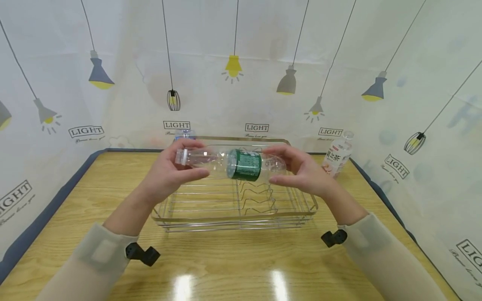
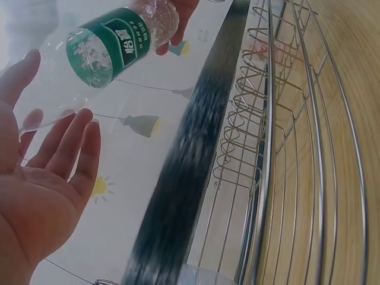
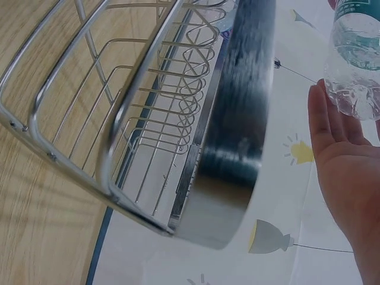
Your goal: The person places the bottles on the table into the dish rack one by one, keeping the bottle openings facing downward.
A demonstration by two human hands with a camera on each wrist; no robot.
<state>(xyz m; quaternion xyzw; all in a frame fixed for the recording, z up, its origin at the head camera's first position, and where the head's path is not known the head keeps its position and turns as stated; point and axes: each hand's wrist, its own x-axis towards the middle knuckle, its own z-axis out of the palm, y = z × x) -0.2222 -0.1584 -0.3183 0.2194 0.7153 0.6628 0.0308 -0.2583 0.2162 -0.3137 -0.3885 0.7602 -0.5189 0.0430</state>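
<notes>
Green-labelled bottle: clear plastic, [image 1: 232, 164] lying sideways in the air above the wire rack, neck toward the tabletop's left edge, base toward its right edge; white characters show on the label in the left wrist view.
Left hand: [image 1: 165, 169] pinching the neck end, thumb on the near side and fingers on the far side.
Right hand: [image 1: 304, 170] pinching the base end between thumb and fingers; the green label sits between the 2 hands, nearer this one.
Wire rack: [image 1: 233, 218] on the tabletop, its long sides running from left to right, set toward the back edge; a broad shiny band forms its rim, and zigzag wires stand inside its right half.
Tabletop: [image 1: 233, 259] pale wood grain, with 2 bright glare patches near the front edge.
White-labelled bottle: [image 1: 338, 154] on the tabletop near its back right corner, just beyond the right forearm.
Blue-marked bottle: [image 1: 184, 133] beside the rack's back left corner, mostly hidden by the left hand.
Sleeves: pale, 1 on each forearm, each with a small black device [image 1: 334, 238] at the cuff.
Backdrop: [image 1: 203, 33] white cloth behind the tabletop's back edge and along both sides, printed with hanging lamps and the word LIGHT.
</notes>
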